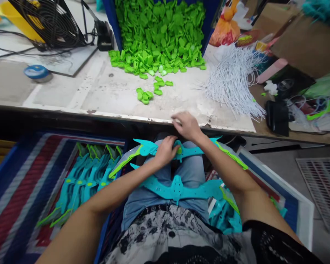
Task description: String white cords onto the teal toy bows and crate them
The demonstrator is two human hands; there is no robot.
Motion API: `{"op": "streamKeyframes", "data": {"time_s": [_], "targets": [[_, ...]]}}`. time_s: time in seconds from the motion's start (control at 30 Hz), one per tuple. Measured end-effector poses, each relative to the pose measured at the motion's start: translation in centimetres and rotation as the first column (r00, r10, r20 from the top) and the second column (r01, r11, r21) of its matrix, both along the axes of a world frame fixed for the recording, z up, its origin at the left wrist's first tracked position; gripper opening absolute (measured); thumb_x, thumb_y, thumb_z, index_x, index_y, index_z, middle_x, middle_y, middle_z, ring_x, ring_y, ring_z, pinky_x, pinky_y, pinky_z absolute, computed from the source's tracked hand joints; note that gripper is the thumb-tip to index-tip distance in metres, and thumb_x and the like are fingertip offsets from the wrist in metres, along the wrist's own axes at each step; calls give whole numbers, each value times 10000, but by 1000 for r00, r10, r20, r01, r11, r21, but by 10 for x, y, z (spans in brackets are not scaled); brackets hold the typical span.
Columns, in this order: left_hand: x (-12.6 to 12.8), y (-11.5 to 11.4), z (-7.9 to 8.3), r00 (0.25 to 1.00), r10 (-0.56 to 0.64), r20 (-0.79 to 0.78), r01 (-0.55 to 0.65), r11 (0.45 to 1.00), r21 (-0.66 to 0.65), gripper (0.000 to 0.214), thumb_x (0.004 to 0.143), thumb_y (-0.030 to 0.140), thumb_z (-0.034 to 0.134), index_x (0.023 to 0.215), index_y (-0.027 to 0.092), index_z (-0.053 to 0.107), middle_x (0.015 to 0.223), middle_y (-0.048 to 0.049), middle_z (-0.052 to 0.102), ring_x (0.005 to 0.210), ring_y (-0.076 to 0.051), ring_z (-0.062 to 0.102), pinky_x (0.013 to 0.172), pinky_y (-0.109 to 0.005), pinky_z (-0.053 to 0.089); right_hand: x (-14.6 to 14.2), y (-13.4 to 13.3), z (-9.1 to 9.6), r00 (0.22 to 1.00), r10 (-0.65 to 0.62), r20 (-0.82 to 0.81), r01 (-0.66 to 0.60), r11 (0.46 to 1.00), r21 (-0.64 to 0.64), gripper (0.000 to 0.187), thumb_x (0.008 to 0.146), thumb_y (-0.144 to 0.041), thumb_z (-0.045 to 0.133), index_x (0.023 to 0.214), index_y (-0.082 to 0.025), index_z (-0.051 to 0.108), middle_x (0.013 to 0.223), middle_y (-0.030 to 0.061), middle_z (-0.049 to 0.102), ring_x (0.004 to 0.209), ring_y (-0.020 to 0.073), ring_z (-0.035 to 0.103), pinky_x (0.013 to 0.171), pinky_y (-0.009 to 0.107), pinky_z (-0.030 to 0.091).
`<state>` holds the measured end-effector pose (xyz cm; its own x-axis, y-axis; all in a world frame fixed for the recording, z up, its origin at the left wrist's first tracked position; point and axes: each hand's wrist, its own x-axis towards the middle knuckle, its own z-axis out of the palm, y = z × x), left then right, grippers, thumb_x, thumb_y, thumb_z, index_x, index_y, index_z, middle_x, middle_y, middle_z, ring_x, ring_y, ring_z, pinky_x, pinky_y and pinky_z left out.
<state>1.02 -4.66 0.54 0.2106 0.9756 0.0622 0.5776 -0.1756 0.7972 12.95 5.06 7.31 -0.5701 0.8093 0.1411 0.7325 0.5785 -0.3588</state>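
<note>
Across my thighs lies a teal bow-shaped plastic piece (192,151) with lime-green strips near its ends. My left hand (166,151) is closed around its middle, where a small green part (179,150) shows beside the thumb. Above the same piece, at the table's front edge, my right hand (187,126) is slightly blurred. Its index finger and thumb are apart, and no object can be made out between them. Closer to my waist, a second teal bow-shaped piece (165,190) rests across my lap, touched by neither hand.
Small green plastic parts (159,36) spill from a blue bin onto the table (93,91). White ties (231,80) are heaped at right. A fan (55,22) and round blue-lidded tub (36,72) stand left. Assembled teal pieces (82,176) lie on a striped sheet; more teal pieces (225,216) are right.
</note>
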Motion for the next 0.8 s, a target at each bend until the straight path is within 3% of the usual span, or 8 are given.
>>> {"op": "streamKeyframes", "data": {"time_s": [0.03, 0.1, 0.2, 0.3, 0.4, 0.53, 0.67, 0.8], "targets": [[0, -17, 3, 1000, -6, -11, 6, 998, 64, 271, 890, 284, 489, 1090, 130, 588, 1127, -139, 616, 1090, -246, 553, 944, -373, 434, -16, 21, 7, 998, 27, -50, -23, 997, 78, 279, 843, -168, 450, 1070, -166, 612, 1111, 108, 638, 1105, 272, 497, 948, 434, 393], [-3, -53, 7, 992, -118, -50, 119, 993, 19, 289, 914, 332, 446, 1059, 135, 599, 1087, -136, 625, 1058, -241, 570, 924, -366, 451, -48, 64, 15, 995, 80, -64, -71, 990, 124, 357, 767, -103, 484, 1108, -159, 570, 1236, 111, 575, 1229, 298, 392, 990, 497, 345], [-6, -98, 5, 934, -325, -150, 273, 918, -287, 501, 860, 431, 534, 1254, 123, 503, 1148, -163, 623, 1063, -274, 593, 901, -383, 474, -90, 112, 13, 985, 169, 31, -171, 984, 44, 362, 718, -96, 523, 1069, -173, 559, 1358, 100, 479, 1325, 309, 286, 1024, 543, 285], [-4, -114, 2, 864, -452, -223, 302, 819, -488, 754, 814, 501, 573, 1403, 97, 329, 1178, -205, 617, 1080, -324, 600, 879, -416, 480, -110, 130, 7, 965, 243, 96, -243, 970, -10, 261, 748, -119, 540, 997, -185, 576, 1315, 103, 504, 1309, 283, 327, 1038, 513, 270], [-1, -105, 3, 855, -471, -216, 296, 786, -543, 707, 831, 479, 537, 1407, 126, 326, 1177, -187, 629, 1072, -327, 609, 851, -400, 478, -100, 120, 7, 970, 214, 111, -224, 971, 86, 229, 796, -165, 564, 1025, -177, 569, 1168, 111, 591, 1206, 280, 440, 1001, 487, 306], [-1, -87, 7, 893, -410, -188, 252, 800, -544, 574, 843, 466, 502, 1338, 188, 424, 1085, -158, 669, 1024, -337, 626, 799, -385, 464, -54, 88, 8, 993, -51, 102, 24, 969, 246, 298, 883, -333, 529, 1096, -124, 524, 942, 144, 653, 1045, 309, 544, 942, 515, 330], [0, -72, 7, 916, -337, -218, 188, 840, -509, 555, 842, 481, 494, 1328, 221, 428, 1070, -146, 666, 1017, -339, 622, 780, -375, 445, -7, 53, 4, 927, -272, 259, 236, 958, 162, 374, 908, -417, 481, 1073, -86, 529, 821, 181, 656, 925, 324, 609, 885, 482, 369], [2, -59, 0, 921, -342, -184, 213, 841, -498, 552, 824, 487, 521, 1305, 223, 456, 1025, -123, 668, 986, -321, 626, 764, -349, 444, 28, 37, 3, 930, -310, 198, 278, 945, 174, 523, 844, -498, 554, 1167, -89, 510, 908, 189, 665, 956, 328, 584, 856, 452, 405]]}}
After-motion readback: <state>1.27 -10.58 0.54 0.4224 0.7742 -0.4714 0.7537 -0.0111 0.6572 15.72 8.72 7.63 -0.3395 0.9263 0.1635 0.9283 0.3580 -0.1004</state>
